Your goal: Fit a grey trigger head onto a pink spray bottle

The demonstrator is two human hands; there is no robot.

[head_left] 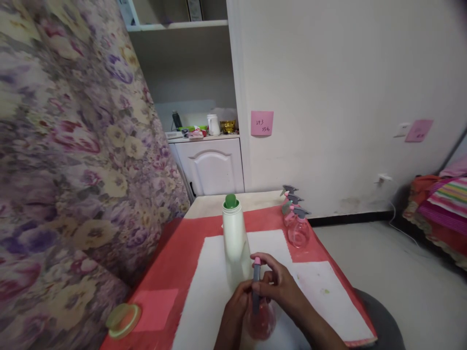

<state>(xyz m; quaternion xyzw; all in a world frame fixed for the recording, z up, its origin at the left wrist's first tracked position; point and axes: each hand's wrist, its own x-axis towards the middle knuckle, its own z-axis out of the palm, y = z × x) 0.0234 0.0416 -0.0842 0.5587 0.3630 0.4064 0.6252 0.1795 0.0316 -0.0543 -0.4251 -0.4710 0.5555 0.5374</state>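
Observation:
My two hands meet low in the middle over a small clear pink spray bottle (pixel 261 322) with a grey trigger head. My right hand (pixel 280 287) is closed round the grey sprayer top, its pink nozzle tip pointing up. My left hand (pixel 237 304) grips the bottle's side from the left. Just behind them stands a tall white bottle (pixel 235 240) with a green cap, upright on the white sheet (pixel 207 291).
Three more pink spray bottles (pixel 297 226) stand at the table's far right corner. A red cloth (pixel 175 257) covers the table, a pink note (pixel 155 308) and a round green lid (pixel 123 320) lie near left. A floral curtain hangs left, with a white cabinet behind.

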